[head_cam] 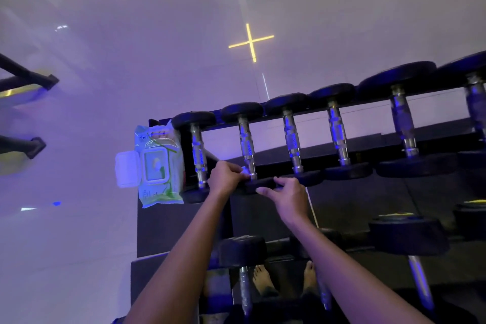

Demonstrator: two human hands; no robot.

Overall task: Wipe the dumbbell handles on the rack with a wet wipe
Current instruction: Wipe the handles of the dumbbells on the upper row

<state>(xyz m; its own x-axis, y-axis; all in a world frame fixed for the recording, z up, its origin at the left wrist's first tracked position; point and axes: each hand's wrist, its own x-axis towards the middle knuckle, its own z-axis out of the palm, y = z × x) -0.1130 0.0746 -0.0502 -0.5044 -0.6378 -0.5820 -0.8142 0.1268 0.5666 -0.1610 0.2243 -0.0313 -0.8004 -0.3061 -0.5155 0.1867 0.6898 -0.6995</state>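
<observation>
At the left end of the rack, a green and white wipe pack lies flat against the end frame, its white lid flipped open to the left. Just beside it the first dumbbell rests across the top tier's two rails, its chrome handle pointing away from the person.

The left hand reaches in between the first dumbbell and the second dumbbell. Its fingers are curled and pinch a small white wet wipe against the near end of the second dumbbell's handle, right where the chrome meets the black head.

The right hand grips that same near head at the front edge of the tier, thumb on top and fingers wrapped over the front of it.

Further right, a third dumbbell, a fourth dumbbell and a larger fifth dumbbell lie side by side along the same rails. More dumbbells sit on the lower tier, and two bare feet show beneath it
</observation>
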